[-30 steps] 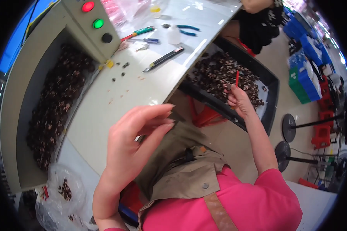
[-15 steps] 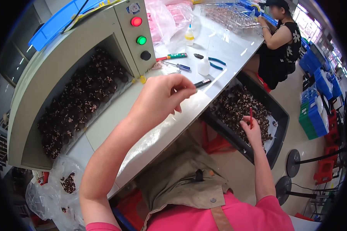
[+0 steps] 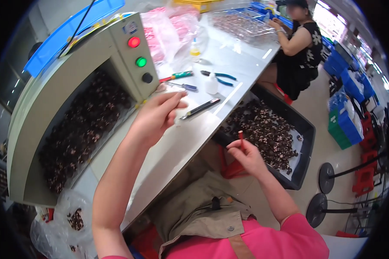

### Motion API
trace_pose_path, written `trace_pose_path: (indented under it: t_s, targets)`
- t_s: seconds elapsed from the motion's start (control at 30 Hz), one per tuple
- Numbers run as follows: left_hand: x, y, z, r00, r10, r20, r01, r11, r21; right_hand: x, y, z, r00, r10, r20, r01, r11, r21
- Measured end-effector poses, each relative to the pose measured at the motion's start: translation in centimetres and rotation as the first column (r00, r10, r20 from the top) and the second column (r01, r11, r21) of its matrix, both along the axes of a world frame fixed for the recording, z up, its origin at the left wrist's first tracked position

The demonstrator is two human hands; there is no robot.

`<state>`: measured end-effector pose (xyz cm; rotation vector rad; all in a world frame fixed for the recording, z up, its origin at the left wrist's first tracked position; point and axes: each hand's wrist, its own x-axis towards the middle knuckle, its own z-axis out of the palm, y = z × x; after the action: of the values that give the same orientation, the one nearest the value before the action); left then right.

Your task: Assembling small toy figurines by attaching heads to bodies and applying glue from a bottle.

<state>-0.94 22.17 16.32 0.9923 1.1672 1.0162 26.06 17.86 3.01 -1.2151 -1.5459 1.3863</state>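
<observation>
My left hand point(image 3: 156, 115) hovers over the white table near the machine's opening, its fingers bent together in a pinch. Whatever they hold, if anything, is too small to make out. Between thumb and fingers of my right hand point(image 3: 249, 159) is a thin red stick point(image 3: 241, 137) with a pale tip, pointing up. That hand is above the near left side of a black tray point(image 3: 304, 166), which holds a heap of small dark round pieces point(image 3: 268, 129) with pinkish bits. A similar dark heap point(image 3: 86, 125) fills the opening of the beige machine point(image 3: 19, 142).
On the table point(image 3: 177, 142) lie a black pen-like tool point(image 3: 201, 108), pliers point(image 3: 224, 77), a screwdriver point(image 3: 183, 86), a white bottle point(image 3: 211, 84) and a yellow-liquid bottle point(image 3: 195, 51). Plastic bags point(image 3: 173, 30) sit behind. A co-worker point(image 3: 300, 47) sits far right. Pedestal stands point(image 3: 319, 209) are at right.
My left hand has moved left and down, uncovering the black pen-like tool. My right hand has moved left with the red stick, from over the heap to the tray's near left side.
</observation>
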Motion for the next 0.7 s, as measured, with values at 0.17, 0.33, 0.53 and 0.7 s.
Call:
trace_pose_path:
  t_s: [0.17, 0.33, 0.53, 0.7]
  targets:
    - [-0.9, -3.5, 0.0, 0.998, -0.021, 0.063, 0.026, 0.997, -0.079, -0.9, -0.7, 0.4, 0.991, 0.12, -0.063, -0.121, 0.993, -0.013]
    - [-1.5, -6.8, -0.6, 0.981, -0.08, -0.176, 0.088, 0.995, 0.04, -1.6, -1.1, 0.1, 0.987, 0.16, -0.023, -0.161, 0.986, -0.03]
    - [-0.8, -11.3, 2.4, 0.946, -0.135, -0.294, 0.185, 0.972, 0.148, -2.1, -1.2, 0.3, 0.975, 0.199, -0.098, -0.196, 0.98, 0.041]
    - [-0.5, -14.9, 2.0, 0.928, -0.01, -0.372, 0.156, 0.919, 0.363, -2.2, -1.0, 2.3, 0.977, 0.207, -0.04, -0.203, 0.974, 0.1]
